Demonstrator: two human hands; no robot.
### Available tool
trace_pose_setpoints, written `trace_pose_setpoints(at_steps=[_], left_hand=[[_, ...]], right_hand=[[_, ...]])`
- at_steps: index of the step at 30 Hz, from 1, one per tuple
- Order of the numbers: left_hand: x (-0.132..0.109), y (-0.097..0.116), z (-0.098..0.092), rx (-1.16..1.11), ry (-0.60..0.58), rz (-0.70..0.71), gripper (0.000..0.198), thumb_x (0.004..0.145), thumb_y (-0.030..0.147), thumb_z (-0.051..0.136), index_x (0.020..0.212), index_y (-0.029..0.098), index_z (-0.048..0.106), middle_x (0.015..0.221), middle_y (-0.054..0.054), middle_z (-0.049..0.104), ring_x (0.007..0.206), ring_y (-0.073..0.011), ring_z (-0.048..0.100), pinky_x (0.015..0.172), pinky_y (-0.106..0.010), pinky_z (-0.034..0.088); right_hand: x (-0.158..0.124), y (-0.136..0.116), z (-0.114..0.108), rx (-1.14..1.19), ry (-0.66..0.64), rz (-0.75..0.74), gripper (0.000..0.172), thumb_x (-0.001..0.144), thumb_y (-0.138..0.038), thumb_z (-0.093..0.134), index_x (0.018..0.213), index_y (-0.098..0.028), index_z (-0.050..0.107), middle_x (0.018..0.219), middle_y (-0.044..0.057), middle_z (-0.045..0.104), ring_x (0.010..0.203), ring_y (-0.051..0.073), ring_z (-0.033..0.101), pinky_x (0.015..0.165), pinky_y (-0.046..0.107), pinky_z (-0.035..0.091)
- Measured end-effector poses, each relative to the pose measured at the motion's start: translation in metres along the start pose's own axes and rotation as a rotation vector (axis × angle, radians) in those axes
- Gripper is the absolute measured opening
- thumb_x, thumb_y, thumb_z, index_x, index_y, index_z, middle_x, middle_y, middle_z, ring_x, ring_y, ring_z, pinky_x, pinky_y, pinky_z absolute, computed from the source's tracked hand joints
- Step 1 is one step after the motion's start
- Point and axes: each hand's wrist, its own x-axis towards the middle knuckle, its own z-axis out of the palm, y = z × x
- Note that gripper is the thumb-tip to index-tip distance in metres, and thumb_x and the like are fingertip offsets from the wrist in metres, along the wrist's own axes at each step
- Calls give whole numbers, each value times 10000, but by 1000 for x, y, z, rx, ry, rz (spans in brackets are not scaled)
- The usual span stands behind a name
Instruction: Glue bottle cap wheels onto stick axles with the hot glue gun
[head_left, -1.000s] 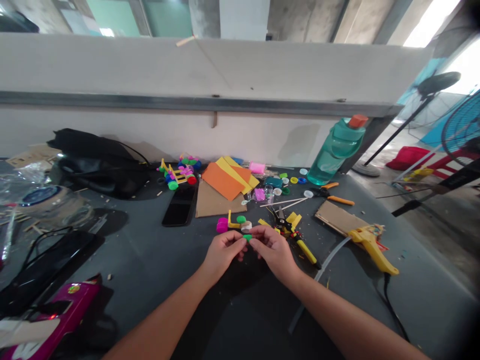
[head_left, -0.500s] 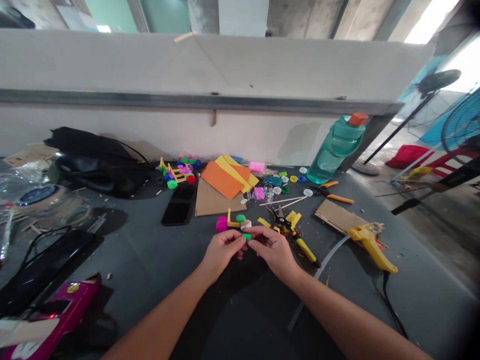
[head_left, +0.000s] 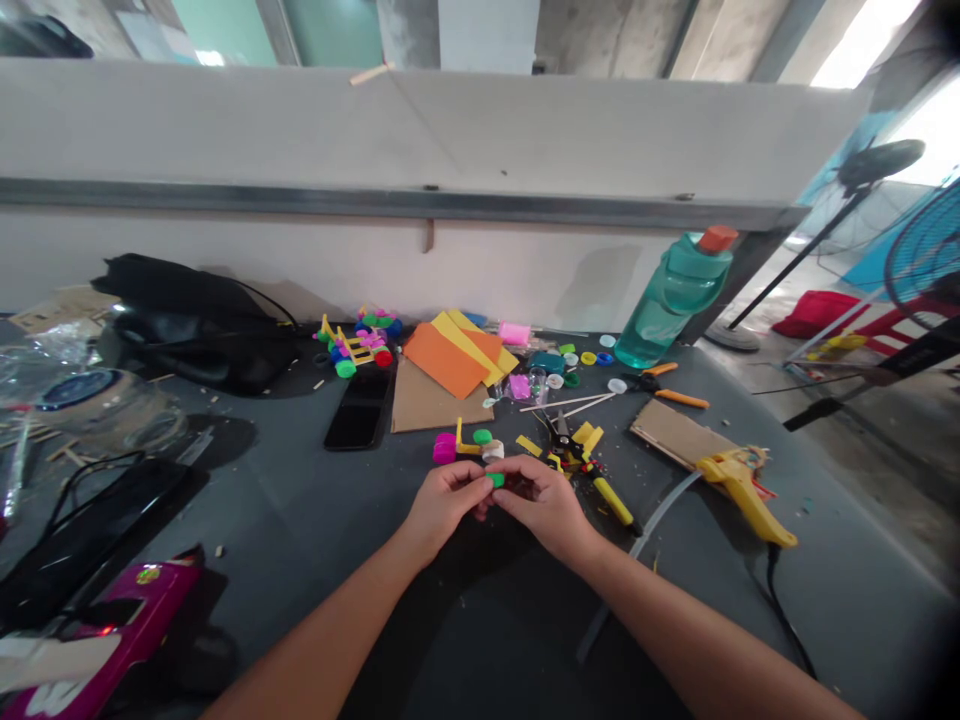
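At the lower left edge of the frame lies a magenta plastic shell (head_left: pixel 112 635), with a black cable (head_left: pixel 90 480) looped over a dark flat case just above it. Both forearms come up from the bottom edge onto the dark grey surface (head_left: pixel 300 520). In the middle of the frame the left hand (head_left: pixel 442 503) and the right hand (head_left: pixel 544 503) meet, each curled, with their fingertips pinched shut on a small green cap (head_left: pixel 495 480) held just above the surface between them.

Just beyond the fingers sits a small stick frame (head_left: pixel 466 446) bearing pink, green and white caps. To its right lie yellow-handled cutters (head_left: pixel 600 485). Further right rests a yellow glue gun (head_left: pixel 742 487), its cord trailing toward the lower right, beside a cardboard piece (head_left: pixel 671 432). Left of centre a black phone (head_left: pixel 360 410) lies flat.

Behind these are orange and yellow sheets (head_left: pixel 454 358) on brown card, loose caps (head_left: pixel 585 358) and orange-handled pliers (head_left: pixel 671 388). A stick-and-cap toy car (head_left: pixel 360 345) stands near the wall, with a black bag (head_left: pixel 195 320) at the left. A teal water bottle (head_left: pixel 671 298) leans at the upper right.
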Motion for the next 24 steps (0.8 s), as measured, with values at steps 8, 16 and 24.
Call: trace_pose_setpoints(at_steps=[8, 16, 24], left_hand=[[1, -4, -1, -41, 25, -12, 222, 750, 340, 618, 715, 121, 619, 624, -8, 585, 524, -98, 509, 516, -240, 436], [2, -3, 0, -15, 31, -1, 209, 739, 323, 633, 691, 120, 616, 606, -4, 583, 517, -91, 509, 519, -227, 428], [1, -2, 0, 4, 9, 6, 219, 750, 327, 621, 682, 119, 624, 590, -5, 579, 521, -93, 503, 527, -225, 423]], right_hand=[[0, 4, -2, -83, 104, -1, 202, 738, -218, 629, 936, -199, 664, 849, 34, 658, 697, 140, 593, 610, 250, 487], [0, 4, -1, -118, 100, -14, 205, 751, -225, 614, 948, -205, 668, 898, 42, 670, 729, 150, 606, 613, 250, 491], [-2, 0, 1, -136, 93, 5, 157, 752, -255, 619, 887, -187, 660, 818, 43, 667, 708, 157, 609, 652, 272, 496]])
